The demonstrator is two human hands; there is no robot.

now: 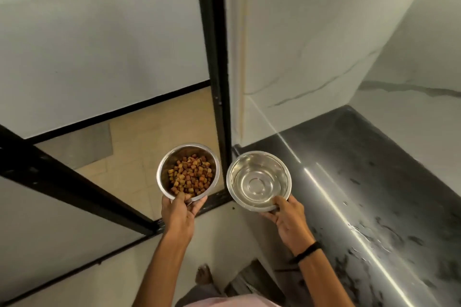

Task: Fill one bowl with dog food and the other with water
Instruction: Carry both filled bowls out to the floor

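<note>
- My left hand [178, 212] holds a steel bowl [166, 169] by its near edge: the thumb hooks over the rim and the fingers curl underneath.
- That bowl has dog food [192, 174] in it, brown and tan chunks covering the bottom and heaped toward my thumb, which touches the nearest pieces.
- My right hand [289, 217] holds a second steel bowl [274, 164] the same way, thumb over the near rim and fingers curled below it.
- The second bowl seems to hold clear water [258, 185]; the rings in its bottom show through, and a faint line runs round the wall near my thumb.
- Both bowls are up in the air in front of me, side by side, close together but not touching, and roughly level.
- A black band [308, 250] sits on my right wrist.
- To my right runs a dark, shiny surface [374, 182] with wet marks and a bright strip along its edge; the water bowl hangs just off its near corner.
- A black door frame [214, 57] rises between the two bowls, behind them, with frosted panels to its left.
- Beyond the frame lies a beige tiled floor [149, 132], and the food bowl hangs above it.
- A white marbled wall [311, 32] stands behind the dark surface.
- My foot [203, 274] shows below, between my forearms.
</note>
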